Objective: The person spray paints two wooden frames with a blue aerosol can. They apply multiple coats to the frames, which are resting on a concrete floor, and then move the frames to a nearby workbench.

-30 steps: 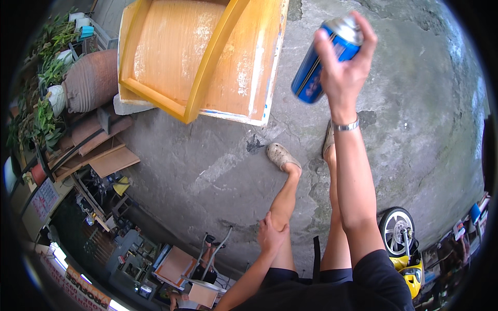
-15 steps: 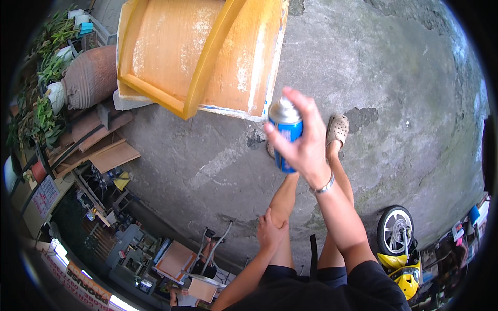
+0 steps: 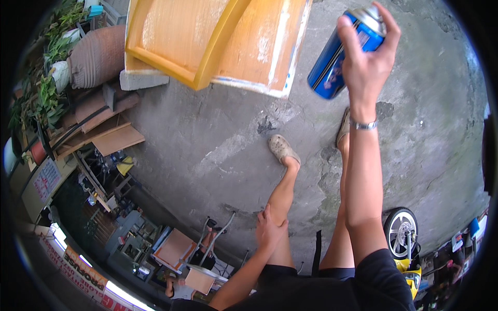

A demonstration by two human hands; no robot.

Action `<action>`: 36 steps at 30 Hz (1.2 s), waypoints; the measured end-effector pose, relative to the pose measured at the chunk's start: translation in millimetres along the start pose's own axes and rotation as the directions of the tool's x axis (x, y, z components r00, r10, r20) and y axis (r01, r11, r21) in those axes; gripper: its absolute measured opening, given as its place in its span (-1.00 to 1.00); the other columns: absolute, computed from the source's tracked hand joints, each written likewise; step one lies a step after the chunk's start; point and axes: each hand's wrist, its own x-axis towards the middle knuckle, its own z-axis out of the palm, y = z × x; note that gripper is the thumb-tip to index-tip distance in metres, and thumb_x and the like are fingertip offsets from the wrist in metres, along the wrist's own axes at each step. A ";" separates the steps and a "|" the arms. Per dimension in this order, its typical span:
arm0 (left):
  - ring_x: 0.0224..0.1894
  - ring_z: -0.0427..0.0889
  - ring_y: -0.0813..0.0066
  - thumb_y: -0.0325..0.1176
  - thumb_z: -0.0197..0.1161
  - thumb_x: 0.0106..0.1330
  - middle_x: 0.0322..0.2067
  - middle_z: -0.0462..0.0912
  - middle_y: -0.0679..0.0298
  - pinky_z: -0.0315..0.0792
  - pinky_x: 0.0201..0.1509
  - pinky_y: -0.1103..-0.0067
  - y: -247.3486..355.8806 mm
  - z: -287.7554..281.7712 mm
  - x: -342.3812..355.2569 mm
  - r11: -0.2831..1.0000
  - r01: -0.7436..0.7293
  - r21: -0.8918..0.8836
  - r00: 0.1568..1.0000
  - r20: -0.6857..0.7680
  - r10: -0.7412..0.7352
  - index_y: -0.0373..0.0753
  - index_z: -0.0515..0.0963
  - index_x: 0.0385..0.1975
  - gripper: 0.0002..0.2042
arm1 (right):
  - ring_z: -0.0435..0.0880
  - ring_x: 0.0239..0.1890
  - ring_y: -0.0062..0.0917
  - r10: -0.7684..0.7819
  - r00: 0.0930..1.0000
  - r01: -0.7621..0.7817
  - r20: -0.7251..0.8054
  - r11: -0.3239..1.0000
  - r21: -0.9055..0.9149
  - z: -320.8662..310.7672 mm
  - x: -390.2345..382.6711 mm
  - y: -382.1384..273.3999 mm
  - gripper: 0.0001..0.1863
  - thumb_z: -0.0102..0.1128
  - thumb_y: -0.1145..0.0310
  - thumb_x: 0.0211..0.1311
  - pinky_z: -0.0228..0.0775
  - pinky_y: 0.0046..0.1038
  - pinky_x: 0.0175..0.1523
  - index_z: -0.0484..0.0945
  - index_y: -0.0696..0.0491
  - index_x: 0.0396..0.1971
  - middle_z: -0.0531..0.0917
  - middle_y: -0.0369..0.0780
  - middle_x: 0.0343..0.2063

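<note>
A blue spray can with a silver top point(image 3: 326, 72) is in my right hand point(image 3: 365, 65), held high at the upper right, tilted, with the index finger over the top. Left of it, separated by a gap, lies a yellow-orange wooden piece: a curved raised frame point(image 3: 215, 44) on a pale wooden panel with white patches and edges point(image 3: 254, 62). My left hand point(image 3: 271, 230) grips my left leg near the knee point(image 3: 281, 207). My feet, in beige clogs point(image 3: 282, 150), stand on grey concrete point(image 3: 218, 135) below the wooden piece.
A clay pot point(image 3: 98, 57), plants point(image 3: 36, 98), a pale block point(image 3: 142, 80) and stacked boards point(image 3: 116, 140) line the left. A yellow two-wheeler point(image 3: 407, 274) is at lower right. At lower left are another person point(image 3: 206, 254), metal-framed chairs point(image 3: 171, 249) and a cluttered workspace point(image 3: 129, 238).
The can dipped toward my legs half a second ago; now it is raised up and right, slightly farther right than a second ago. My left hand stays on my leg.
</note>
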 end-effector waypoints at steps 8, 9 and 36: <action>0.17 0.57 -0.14 0.00 0.48 0.11 0.25 0.44 0.00 0.56 0.18 0.14 -21.0 -4.5 7.7 0.998 -0.049 0.050 0.999 0.008 0.049 -0.04 0.20 0.49 -0.09 | 0.71 -0.02 -0.19 0.126 0.958 -0.136 0.257 0.991 0.020 7.3 -156.0 -62.0 -0.29 0.57 0.29 0.10 0.59 -0.26 0.06 0.45 0.06 0.26 0.62 -0.02 0.00; 0.17 0.57 -0.14 0.00 0.48 0.11 0.25 0.43 0.00 0.56 0.18 0.14 -25.8 -2.7 8.7 0.997 -0.053 0.048 0.999 -0.001 0.053 -0.04 0.21 0.49 -0.09 | 0.70 -0.01 -0.15 0.100 0.952 -0.113 0.290 0.993 0.028 7.7 -169.8 -69.1 -0.28 0.57 0.31 0.09 0.60 -0.24 0.05 0.45 0.06 0.26 0.62 -0.03 -0.01; 0.16 0.57 -0.14 -0.04 0.49 0.12 0.22 0.44 0.01 0.56 0.16 0.13 -39.1 -1.9 9.3 0.997 -0.070 0.026 0.997 -0.024 0.070 -0.09 0.26 0.46 -0.13 | 0.71 -0.03 -0.27 0.118 0.961 -0.119 0.250 0.993 -0.012 27.6 -226.0 -93.3 -0.26 0.58 0.28 0.10 0.59 -0.29 0.06 0.42 0.06 0.28 0.64 -0.04 0.03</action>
